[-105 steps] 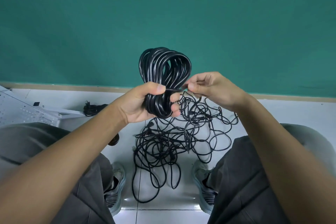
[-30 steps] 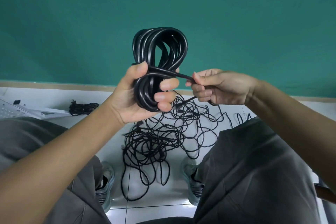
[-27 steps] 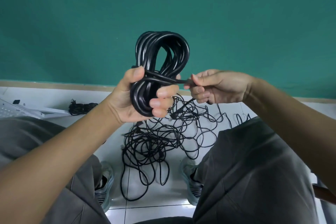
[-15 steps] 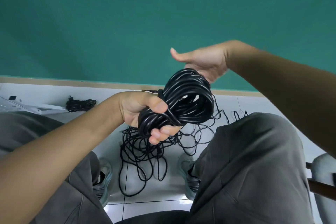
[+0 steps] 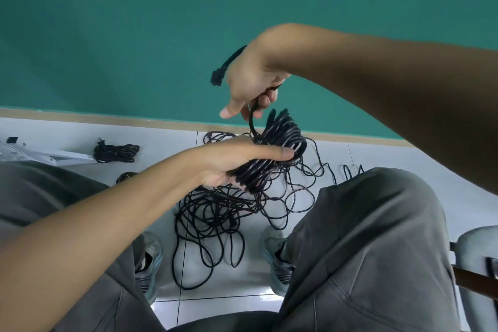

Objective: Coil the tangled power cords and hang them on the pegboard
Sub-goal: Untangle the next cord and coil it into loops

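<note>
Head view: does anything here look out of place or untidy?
Yes. A loose tangle of black cords sprawls over the floor tiles between the shoes, uncoiled, unlike the tidy bundle near the wall and the coil the left hand holds.

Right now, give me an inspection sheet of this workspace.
Surface: white tiled floor, grout lines visible.
Job's things: coiled cord gripped in left hand; tangled cords on the floor between the shoes.
Clutter: finished bundle beside white panel.
Grippers: right hand holds the cord's free end, plug sticking out.
Cables: loose loops spread toward the right knee.
Surroundings: green wall, tan baseboard; pegboard nothing seen.
</note>
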Demonstrator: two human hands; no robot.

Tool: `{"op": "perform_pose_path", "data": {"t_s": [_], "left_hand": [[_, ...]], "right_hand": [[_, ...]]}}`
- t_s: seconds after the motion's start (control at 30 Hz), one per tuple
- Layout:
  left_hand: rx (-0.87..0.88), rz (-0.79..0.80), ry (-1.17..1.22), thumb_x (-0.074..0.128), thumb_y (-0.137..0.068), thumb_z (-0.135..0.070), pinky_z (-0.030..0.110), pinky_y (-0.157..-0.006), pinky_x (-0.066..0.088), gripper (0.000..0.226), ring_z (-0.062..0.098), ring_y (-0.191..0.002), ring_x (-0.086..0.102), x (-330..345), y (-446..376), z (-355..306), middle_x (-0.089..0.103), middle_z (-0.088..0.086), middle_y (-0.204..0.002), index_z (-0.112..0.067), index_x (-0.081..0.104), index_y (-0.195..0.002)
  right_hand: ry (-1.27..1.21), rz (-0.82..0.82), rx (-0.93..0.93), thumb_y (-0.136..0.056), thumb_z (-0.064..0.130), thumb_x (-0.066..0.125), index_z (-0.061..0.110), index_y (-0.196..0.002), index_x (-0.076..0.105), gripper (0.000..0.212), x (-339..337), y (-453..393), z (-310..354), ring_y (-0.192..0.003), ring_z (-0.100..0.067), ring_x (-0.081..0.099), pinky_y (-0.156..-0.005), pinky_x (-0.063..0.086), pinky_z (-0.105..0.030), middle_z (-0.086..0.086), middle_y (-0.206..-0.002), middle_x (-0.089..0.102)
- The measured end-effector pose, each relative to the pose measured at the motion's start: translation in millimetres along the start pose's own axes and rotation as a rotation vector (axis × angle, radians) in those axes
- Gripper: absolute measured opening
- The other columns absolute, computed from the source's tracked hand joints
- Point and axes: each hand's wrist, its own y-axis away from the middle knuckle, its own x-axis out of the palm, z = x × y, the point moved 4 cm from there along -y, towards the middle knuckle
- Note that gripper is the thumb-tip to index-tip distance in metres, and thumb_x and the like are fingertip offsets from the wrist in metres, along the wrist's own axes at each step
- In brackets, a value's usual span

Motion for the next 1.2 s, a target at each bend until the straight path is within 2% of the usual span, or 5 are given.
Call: {"op": "perform_pose_path", "data": {"t_s": [0.37,0.67,0.8,1.03,1.2], "left_hand": [[0.114,-0.325,0.193,0.081,-0.086,-0.026,0.026,-0.055,0.051,0.026,0.017,-0.060,0.067,-26.5,-15.3,0.2,0.078,0.017,-0.094,-0.010,0.071,-0.104],[0.145,-0.421,0.212,0.080,-0.087,-0.022,0.023,-0.052,0.052,0.015,0.012,-0.061,0.068,-37.8,-17.8,-3.9,0.077,0.005,-0.085,-0.014,0.071,-0.096],[0.234,-0.467,0.340,0.082,-0.085,-0.017,0.027,-0.057,0.055,0.017,0.016,-0.069,0.070,-44.6,-16.6,-8.2,0.072,0.003,-0.078,-0.015,0.071,-0.098],[0.412,-0.351,0.464,0.087,-0.077,-0.025,0.029,-0.059,0.054,0.037,0.014,-0.072,0.068,-42.8,-4.9,-23.3,0.070,0.000,-0.079,-0.012,0.069,-0.106],[0.537,-0.071,0.555,0.099,-0.051,-0.053,0.027,-0.061,0.054,0.081,0.013,-0.064,0.060,-31.5,6.7,-33.8,0.062,0.000,-0.077,-0.010,0.063,-0.110]], "right_hand": [[0.024,-0.454,-0.165,-0.098,0.018,0.063,0.018,-0.104,0.071,0.011,-2.7,44.0,-5.5,-0.080,-0.018,0.062,-0.077,0.054,-0.031,0.009,-0.068,0.067],[-0.147,-0.535,-0.262,-0.099,0.018,0.063,0.022,-0.101,0.059,0.006,11.9,49.7,-18.6,-0.049,0.003,0.051,-0.043,0.034,-0.012,0.005,-0.074,0.071],[-0.336,-0.609,-0.317,-0.099,0.023,0.064,0.023,-0.098,0.056,0.008,16.1,53.4,-37.3,-0.049,0.004,0.051,-0.052,0.037,-0.017,0.008,-0.069,0.069],[-0.759,-0.691,-0.412,-0.095,0.030,0.072,0.020,-0.094,0.055,0.020,31.1,52.4,-68.2,-0.060,-0.015,0.049,-0.070,0.043,-0.034,0.003,-0.063,0.066],[-1.102,-0.714,-0.507,-0.093,0.020,0.073,0.018,-0.096,0.047,0.026,48.7,46.9,-79.4,-0.056,-0.015,0.041,-0.055,0.037,-0.020,0.001,-0.060,0.062]]}}
